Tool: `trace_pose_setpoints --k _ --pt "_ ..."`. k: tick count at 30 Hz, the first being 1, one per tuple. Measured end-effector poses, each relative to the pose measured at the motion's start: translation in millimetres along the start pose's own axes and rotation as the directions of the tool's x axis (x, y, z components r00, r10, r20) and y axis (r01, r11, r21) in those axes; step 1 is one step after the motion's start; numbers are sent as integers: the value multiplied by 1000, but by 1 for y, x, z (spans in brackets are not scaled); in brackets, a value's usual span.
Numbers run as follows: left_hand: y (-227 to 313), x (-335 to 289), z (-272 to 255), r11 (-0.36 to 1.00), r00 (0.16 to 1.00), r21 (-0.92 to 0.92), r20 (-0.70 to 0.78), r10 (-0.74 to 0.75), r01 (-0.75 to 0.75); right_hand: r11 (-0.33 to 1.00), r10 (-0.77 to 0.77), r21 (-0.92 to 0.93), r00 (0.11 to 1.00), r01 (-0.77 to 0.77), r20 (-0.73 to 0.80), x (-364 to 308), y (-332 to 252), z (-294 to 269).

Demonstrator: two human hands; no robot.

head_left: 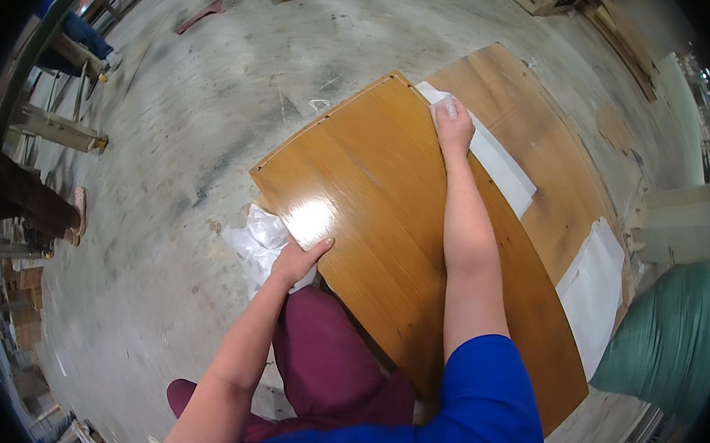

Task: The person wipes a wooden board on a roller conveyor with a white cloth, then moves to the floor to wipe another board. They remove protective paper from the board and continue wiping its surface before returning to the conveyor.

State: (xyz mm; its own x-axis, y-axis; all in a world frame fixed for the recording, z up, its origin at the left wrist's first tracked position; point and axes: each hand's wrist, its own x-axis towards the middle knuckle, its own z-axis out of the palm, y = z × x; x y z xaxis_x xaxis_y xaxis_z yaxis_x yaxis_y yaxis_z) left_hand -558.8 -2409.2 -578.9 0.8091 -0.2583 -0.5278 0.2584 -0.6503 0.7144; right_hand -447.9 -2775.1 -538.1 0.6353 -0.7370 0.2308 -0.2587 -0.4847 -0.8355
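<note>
Brown wooden panel (pixel 373 198) lies glossy mid-frame, top face uncovered; left hand (pixel 293 262) clamps its edge, right hand (pixel 455 130) clutches a translucent wad (pixel 443 107).

Wooden panel (pixel 390 191): flat, honey-brown, glossy; broad face up, long axis running 11 to 5 o'clock. Glare patch on face toward 9 o'clock. Small dark holes along edge between 10 and 12 o'clock corners. Translucent wad (pixel 443 107): crumpled, at panel edge, 12 o'clock. White plastic (pixel 253 237): crumpled, beside panel, 9 o'clock.
</note>
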Motion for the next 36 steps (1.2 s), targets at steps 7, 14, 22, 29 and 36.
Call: trace_pose_setpoints --k 7,14,22,29,36 --pt "12 -4 5 994 997 -80 11 71 -70 997 37 -58 995 -43 -90 -29 27 -60" --pt "13 -6 2 995 998 -77 3 61 -60 994 112 0 983 -113 -149 -68 50 -117" --pt "19 -7 6 994 997 -84 9 73 -72 993 114 -13 974 -119 -198 -84 73 -158" --pt "4 0 2 983 991 -134 17 131 -127 997 81 28 984 -78 -157 -80 81 -143" --pt "-12 -15 -29 990 999 141 35 23 -28 928 369 61 929 -369 11 -96 68 -150"
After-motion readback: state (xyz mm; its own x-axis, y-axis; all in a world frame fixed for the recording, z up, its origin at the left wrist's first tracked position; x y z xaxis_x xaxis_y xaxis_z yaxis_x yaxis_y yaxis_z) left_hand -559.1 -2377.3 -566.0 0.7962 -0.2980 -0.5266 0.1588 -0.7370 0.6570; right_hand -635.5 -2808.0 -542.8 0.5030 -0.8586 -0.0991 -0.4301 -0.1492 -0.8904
